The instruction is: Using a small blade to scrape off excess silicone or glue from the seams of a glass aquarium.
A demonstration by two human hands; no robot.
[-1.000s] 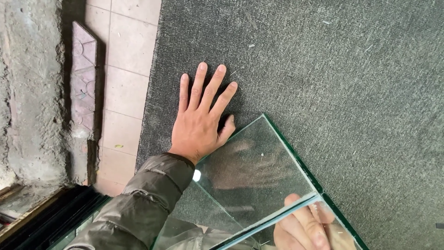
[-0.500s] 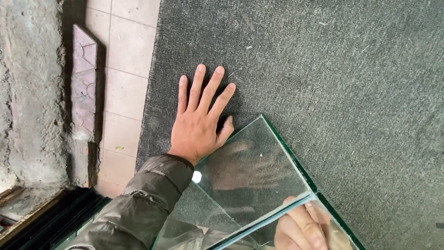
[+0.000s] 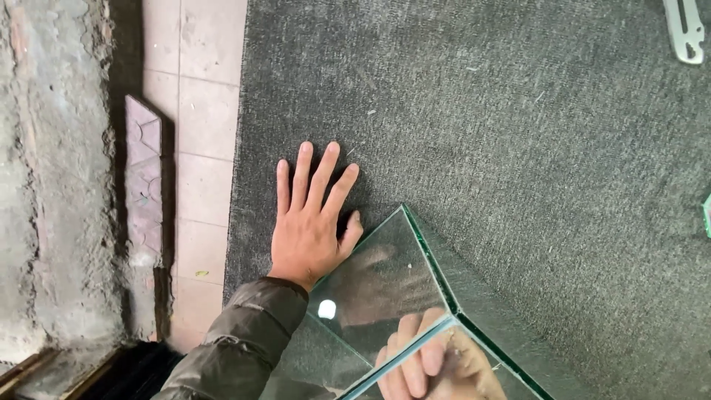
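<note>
The glass box [image 3: 385, 296] sits at the bottom of the view on the dark grey carpet [image 3: 518, 148], one corner pointing up and away; its long axis can't be told, since it's cut off at the frame edge. Left hand [image 3: 311, 222] lies flat on the carpet, fingers spread wide, thumb touching the glass wall. Right hand [image 3: 433, 367] grips the top edge, fingers curled over it.

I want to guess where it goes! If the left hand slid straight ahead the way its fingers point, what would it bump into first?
Probably nothing. The left hand lies flat on the grey carpet, fingers pointing up the picture, and only bare carpet shows ahead to the frame's top edge. The glass box sits beside its thumb, out of that line.
</note>
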